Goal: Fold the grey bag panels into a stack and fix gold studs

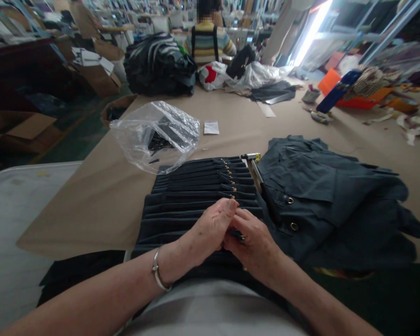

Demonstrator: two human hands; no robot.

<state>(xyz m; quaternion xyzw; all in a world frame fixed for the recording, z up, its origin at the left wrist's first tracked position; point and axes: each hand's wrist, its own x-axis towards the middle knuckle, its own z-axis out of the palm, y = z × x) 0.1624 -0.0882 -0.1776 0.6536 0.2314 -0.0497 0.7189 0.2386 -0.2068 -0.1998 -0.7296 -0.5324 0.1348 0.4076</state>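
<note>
My left hand [213, 223] and right hand [255, 237] meet, fingers curled inward; whatever sits between them is hidden, so I cannot tell what they grip. The dark folded strips [182, 205] with brass-coloured pulls [234, 189] lie beneath, spreading toward twelve. A clear bag [136, 133] rests at eleven, grey-blue cloth [339, 210] near three.
</note>
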